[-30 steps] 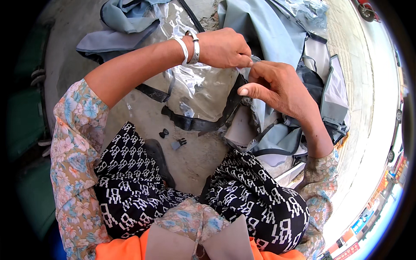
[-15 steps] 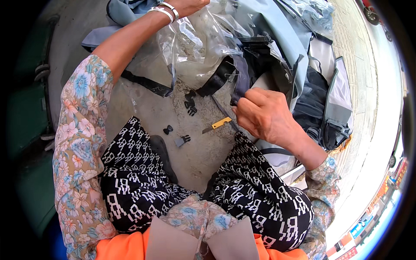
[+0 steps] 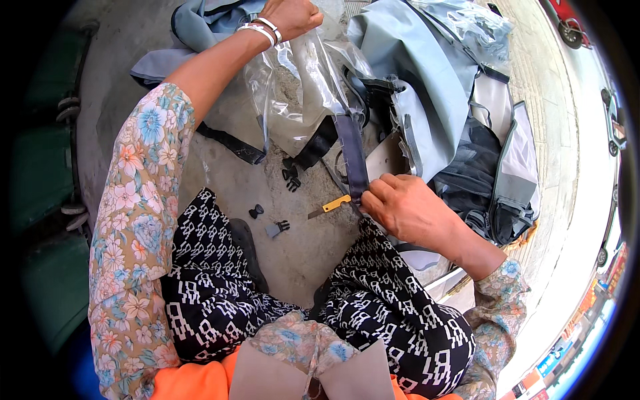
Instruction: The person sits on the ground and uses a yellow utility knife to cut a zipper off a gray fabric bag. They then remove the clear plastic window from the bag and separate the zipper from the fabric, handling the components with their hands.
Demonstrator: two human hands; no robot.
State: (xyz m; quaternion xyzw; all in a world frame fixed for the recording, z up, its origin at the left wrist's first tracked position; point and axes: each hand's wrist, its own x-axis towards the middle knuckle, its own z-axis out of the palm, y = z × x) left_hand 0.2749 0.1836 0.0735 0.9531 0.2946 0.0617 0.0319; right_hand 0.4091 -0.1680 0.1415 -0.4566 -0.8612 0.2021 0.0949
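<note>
My left hand [image 3: 293, 20], far out at the top, is closed on the upper edge of a clear plastic sheet [image 3: 293, 93]. My right hand [image 3: 410, 210] is closed on the lower end of a dark strip [image 3: 350, 150] that runs along the sheet's edge. The strip hangs fairly straight between sheet and fingers. Just left of my right hand, a utility knife [image 3: 333, 205] with a yellow handle lies on the ground, blade out. Black plastic buckles [image 3: 291, 175], a small black clip [image 3: 257, 211] and a grey buckle piece [image 3: 278, 229] lie between my knees.
Grey-blue fabric [image 3: 427, 80] is heaped at upper right, beside dark mesh [image 3: 460, 160] and pale panels. A black strap [image 3: 233, 143] lies on the concrete at left. Dark green panels [image 3: 57, 153] stand along the left edge. A road with parked vehicles runs at far right.
My right hand has shifted slightly down, and the dark strip now hangs straighter and further left. My left hand appears lower in view. The plastic sheet has changed its folds.
</note>
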